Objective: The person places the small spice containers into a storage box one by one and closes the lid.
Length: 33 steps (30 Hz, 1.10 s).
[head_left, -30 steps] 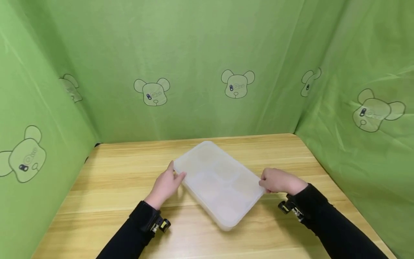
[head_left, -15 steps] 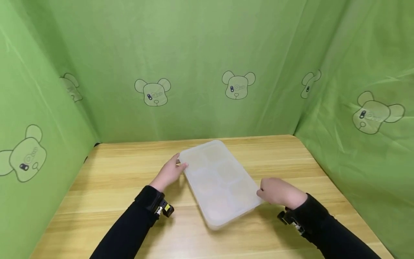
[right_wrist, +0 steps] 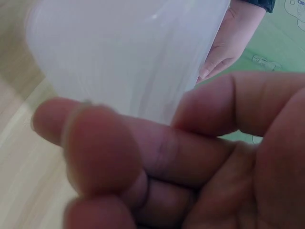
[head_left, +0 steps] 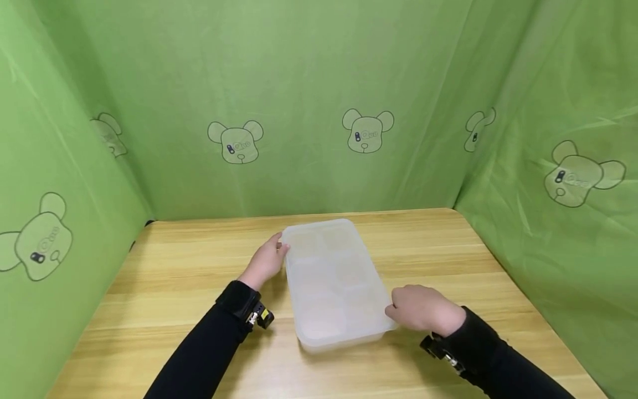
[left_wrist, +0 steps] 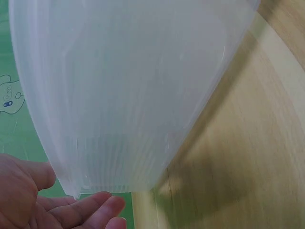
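A translucent white plastic storage box (head_left: 334, 282) with a lid is over the middle of the table, and several compartments show faintly through its top. My left hand (head_left: 266, 260) holds its far left corner. In the left wrist view the left thumb (left_wrist: 40, 175) lies along the rim and the fingers (left_wrist: 90, 210) curl round the corner. At the near right corner my right hand (head_left: 421, 310) grips the edge between thumb and curled index finger. Close up in the right wrist view, the right thumb (right_wrist: 209, 105) presses against the index finger at the box's corner (right_wrist: 157, 112).
The wooden table (head_left: 174, 288) runs back to a green cloth wall (head_left: 299, 183) with printed bear heads. Cloth also stands along the left and right sides. A small camera is strapped to each wrist below the black sleeves (head_left: 209, 338).
The box has turned clockwise, so its long sides run closer to straight away from me. My left hand moved forward and slightly right; my right hand came nearer and slightly left.
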Each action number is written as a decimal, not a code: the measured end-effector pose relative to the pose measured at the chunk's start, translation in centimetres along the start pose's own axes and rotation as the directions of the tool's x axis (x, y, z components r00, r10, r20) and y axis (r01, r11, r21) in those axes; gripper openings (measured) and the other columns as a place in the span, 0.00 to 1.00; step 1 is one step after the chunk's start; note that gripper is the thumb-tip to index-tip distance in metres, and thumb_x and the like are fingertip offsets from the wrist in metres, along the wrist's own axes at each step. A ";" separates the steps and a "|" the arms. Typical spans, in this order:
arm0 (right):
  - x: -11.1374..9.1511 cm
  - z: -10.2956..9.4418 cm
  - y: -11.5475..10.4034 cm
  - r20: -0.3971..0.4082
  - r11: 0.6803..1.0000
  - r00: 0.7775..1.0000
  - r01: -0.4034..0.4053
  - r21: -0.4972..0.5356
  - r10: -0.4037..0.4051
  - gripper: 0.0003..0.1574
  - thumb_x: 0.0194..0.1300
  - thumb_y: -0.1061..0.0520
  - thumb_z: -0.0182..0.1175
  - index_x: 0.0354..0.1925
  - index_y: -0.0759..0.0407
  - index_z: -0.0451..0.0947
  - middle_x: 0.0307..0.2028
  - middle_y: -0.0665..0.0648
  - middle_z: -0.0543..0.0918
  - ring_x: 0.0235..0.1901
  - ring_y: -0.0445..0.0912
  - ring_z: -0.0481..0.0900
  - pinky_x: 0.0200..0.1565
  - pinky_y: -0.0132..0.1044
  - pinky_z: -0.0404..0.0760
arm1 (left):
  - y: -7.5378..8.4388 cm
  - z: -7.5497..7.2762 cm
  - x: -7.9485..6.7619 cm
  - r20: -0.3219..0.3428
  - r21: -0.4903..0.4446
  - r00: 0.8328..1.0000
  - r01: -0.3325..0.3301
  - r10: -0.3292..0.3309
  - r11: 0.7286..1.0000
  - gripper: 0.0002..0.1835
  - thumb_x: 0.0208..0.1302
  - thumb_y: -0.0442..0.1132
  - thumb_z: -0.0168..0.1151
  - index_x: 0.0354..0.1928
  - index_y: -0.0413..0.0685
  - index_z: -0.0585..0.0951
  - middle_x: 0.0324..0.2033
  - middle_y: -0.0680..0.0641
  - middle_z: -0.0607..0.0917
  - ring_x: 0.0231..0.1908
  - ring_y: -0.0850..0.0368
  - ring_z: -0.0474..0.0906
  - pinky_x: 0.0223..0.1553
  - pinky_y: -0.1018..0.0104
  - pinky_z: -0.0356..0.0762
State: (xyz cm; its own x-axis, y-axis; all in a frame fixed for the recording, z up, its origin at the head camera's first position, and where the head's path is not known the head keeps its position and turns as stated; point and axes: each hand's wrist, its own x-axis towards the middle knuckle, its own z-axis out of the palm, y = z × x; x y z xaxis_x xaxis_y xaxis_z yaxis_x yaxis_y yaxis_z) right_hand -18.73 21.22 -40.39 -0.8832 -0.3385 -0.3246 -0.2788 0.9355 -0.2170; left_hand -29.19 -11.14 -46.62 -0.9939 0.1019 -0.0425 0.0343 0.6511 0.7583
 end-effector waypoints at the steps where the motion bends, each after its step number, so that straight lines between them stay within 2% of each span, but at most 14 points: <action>1: 0.0 0.1 -0.1 0.001 1.000 1.000 -0.006 -0.003 0.006 0.21 0.65 0.54 0.53 0.15 0.51 0.64 0.16 0.48 0.63 0.18 0.44 0.62 0.25 0.39 0.67 | 0.0 0.0 0.0 -0.001 -0.003 1.000 0.003 -0.003 1.000 0.31 0.79 0.45 0.46 0.76 0.36 0.57 0.63 0.31 0.74 0.63 0.36 0.72 0.66 0.45 0.66; 7: -0.1 0.4 -0.6 -0.008 1.000 1.000 -0.021 -0.013 0.021 0.21 0.64 0.55 0.53 0.14 0.51 0.64 0.15 0.49 0.63 0.16 0.44 0.60 0.22 0.38 0.64 | 0.0 -0.1 0.1 0.003 -0.019 1.000 0.012 -0.012 1.000 0.31 0.80 0.46 0.46 0.76 0.37 0.57 0.63 0.32 0.75 0.62 0.38 0.73 0.65 0.46 0.68; 33: -0.2 0.6 -1.3 0.004 1.000 1.000 0.017 0.004 -0.017 0.20 0.67 0.54 0.53 0.17 0.53 0.68 0.16 0.48 0.64 0.18 0.44 0.62 0.25 0.40 0.67 | -0.1 -0.1 0.7 -0.008 -0.020 1.000 0.008 -0.008 1.000 0.29 0.79 0.44 0.47 0.75 0.37 0.60 0.60 0.34 0.78 0.60 0.40 0.75 0.63 0.48 0.71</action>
State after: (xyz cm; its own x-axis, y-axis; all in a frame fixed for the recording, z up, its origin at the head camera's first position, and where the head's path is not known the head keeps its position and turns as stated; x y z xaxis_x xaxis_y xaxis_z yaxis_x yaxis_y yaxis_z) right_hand -17.96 20.03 -40.60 -0.8768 -0.3551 -0.3242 -0.2927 0.9291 -0.2261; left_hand -29.93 -11.21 -46.62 -0.9950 0.0902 -0.0434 0.0241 0.6365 0.7709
